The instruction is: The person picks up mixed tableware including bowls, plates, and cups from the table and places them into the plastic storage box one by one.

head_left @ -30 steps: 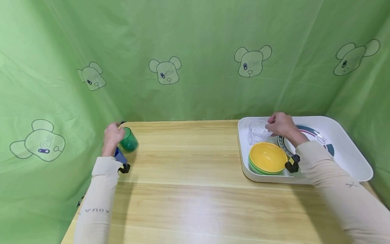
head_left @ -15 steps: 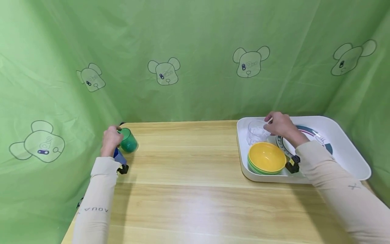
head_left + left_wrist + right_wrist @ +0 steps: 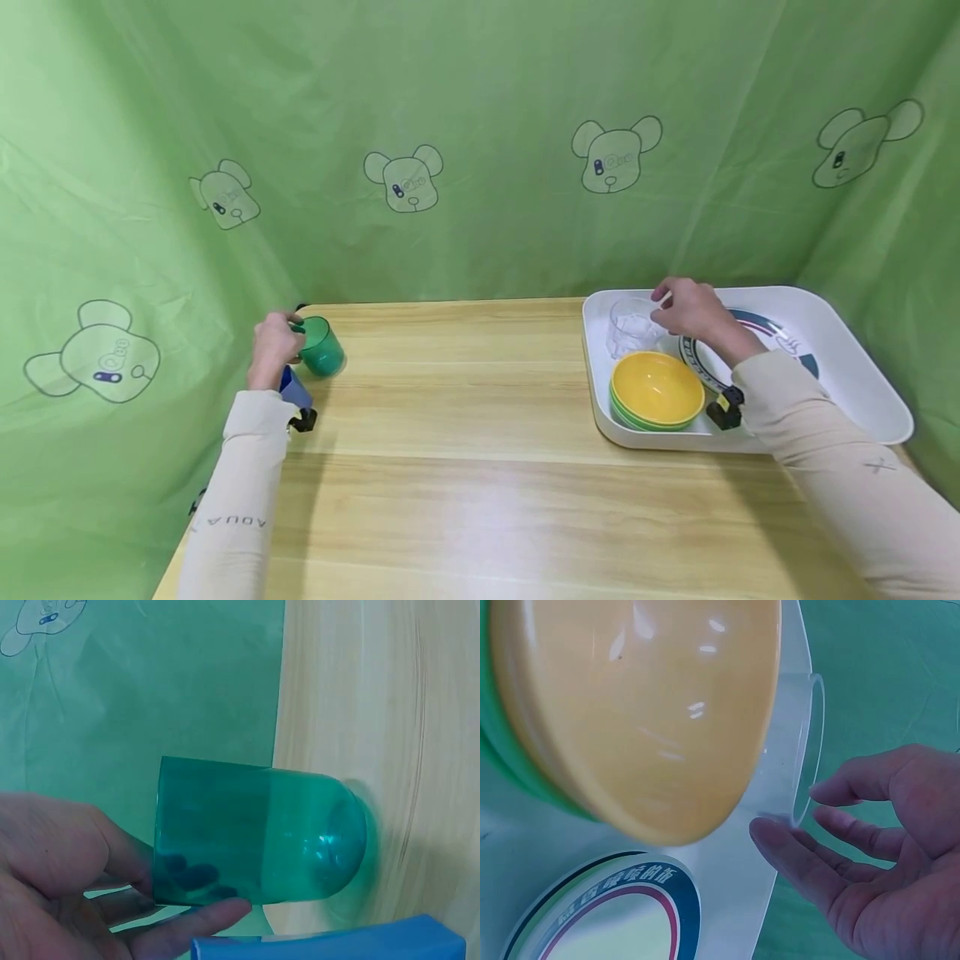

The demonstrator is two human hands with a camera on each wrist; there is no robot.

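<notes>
At the table's far left my left hand (image 3: 274, 346) pinches the rim of a translucent green cup (image 3: 323, 346). In the left wrist view one finger lies along the outside of the green cup (image 3: 225, 817), and darker fingertips show through its wall. A blue cup (image 3: 295, 390) stands close by, partly hidden under the left wrist. Over the white tray (image 3: 862, 367) my right hand (image 3: 693, 312) is at the rim of a clear cup (image 3: 628, 329). Its thumb and fingers (image 3: 780, 840) are spread apart around the clear cup's rim (image 3: 819, 712).
Stacked bowls, yellow (image 3: 658, 387) over green (image 3: 637, 422), sit at the tray's front left corner. A white plate with a patterned rim (image 3: 757, 321) lies in the tray behind the right wrist. A green curtain (image 3: 480, 233) hangs along the table's back edge.
The green cup has shifted slightly to the right at the left hand. The right hand's fingers have spread a little at the clear cup, which stays in place.
</notes>
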